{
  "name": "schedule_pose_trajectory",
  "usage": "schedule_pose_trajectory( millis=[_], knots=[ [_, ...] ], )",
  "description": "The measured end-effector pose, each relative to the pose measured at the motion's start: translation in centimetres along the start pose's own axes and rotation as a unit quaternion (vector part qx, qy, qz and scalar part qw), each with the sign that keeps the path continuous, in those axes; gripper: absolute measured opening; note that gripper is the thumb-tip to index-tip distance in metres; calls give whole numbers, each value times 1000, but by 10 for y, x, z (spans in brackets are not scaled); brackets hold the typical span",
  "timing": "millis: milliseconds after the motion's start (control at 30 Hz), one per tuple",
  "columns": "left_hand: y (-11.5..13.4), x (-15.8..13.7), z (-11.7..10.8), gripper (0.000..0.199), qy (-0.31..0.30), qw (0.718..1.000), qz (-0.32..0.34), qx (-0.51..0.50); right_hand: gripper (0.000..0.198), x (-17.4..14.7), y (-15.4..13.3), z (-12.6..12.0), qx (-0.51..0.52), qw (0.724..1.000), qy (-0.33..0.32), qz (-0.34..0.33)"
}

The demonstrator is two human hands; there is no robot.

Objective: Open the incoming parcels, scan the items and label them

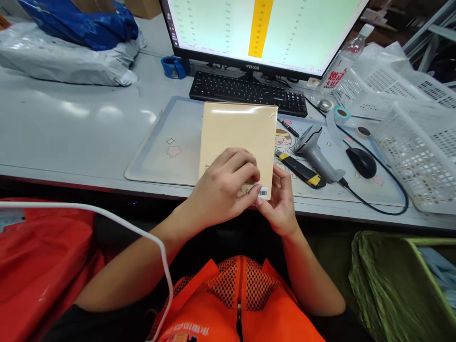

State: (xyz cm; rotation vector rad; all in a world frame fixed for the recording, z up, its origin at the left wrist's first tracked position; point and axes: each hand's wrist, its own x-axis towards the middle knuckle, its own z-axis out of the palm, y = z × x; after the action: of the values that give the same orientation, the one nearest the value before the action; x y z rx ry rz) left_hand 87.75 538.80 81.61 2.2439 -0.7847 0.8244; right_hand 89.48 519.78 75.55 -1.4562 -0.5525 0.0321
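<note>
A glossy cream-coloured box [238, 130] is tilted up at the table's front edge, its broad face towards me. Small print and a white barcode label [262, 191] show near its lower right corner. My right hand [280, 204] grips that corner, thumb in front and fingers along the side and behind. Across the lower face lies my left hand [228, 183], fingers curled and thumb tip beside the label. Whatever may be between those curled fingers is hidden.
A box cutter [302, 170], barcode scanner [317, 154] and mouse [361, 161] lie right on the desk mat [160, 152]. Behind are a keyboard [245, 92] and monitor [251, 66]. White baskets [409, 147] stand right, wrapped parcels [67, 52] left. A white cable [117, 223] crosses my left arm.
</note>
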Motion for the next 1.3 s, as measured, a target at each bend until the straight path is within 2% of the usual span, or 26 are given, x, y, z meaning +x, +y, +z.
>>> schedule_pose_trajectory(
  millis=[333,500,633,700,767,833,900,1000,1067,1167,1300],
  knots=[
    [21,6,8,18,-33,992,-110,41,76,2,3,2,7,1000,7,-14],
    [21,5,12,19,-33,991,-120,47,80,2,5,2,17,1000,7,-14],
    [24,5,11,20,-29,993,-107,48,73,1,5,2,42,999,5,-17],
    [22,-1,5,17,8,997,-80,21,74,1,7,1,45,999,6,-22],
    [14,-15,-8,9,87,993,-76,-22,78,1,9,-1,38,999,9,-22],
    [2,-37,-25,3,180,976,-114,-46,79,1,12,-3,32,999,8,-24],
    [-13,-65,-42,6,233,957,-172,-32,78,1,13,-4,29,999,4,-31],
    [-32,-101,-56,10,228,945,-235,-7,75,1,12,-4,18,999,2,-42],
    [-38,-114,-55,12,208,946,-248,-5,76,1,10,-3,8,999,7,-47],
    [-39,-111,-46,13,195,954,-228,0,76,1,7,-1,3,999,13,-50],
    [-34,-87,-30,6,184,970,-161,10,77,1,6,0,7,1000,6,-27]
  ],
)
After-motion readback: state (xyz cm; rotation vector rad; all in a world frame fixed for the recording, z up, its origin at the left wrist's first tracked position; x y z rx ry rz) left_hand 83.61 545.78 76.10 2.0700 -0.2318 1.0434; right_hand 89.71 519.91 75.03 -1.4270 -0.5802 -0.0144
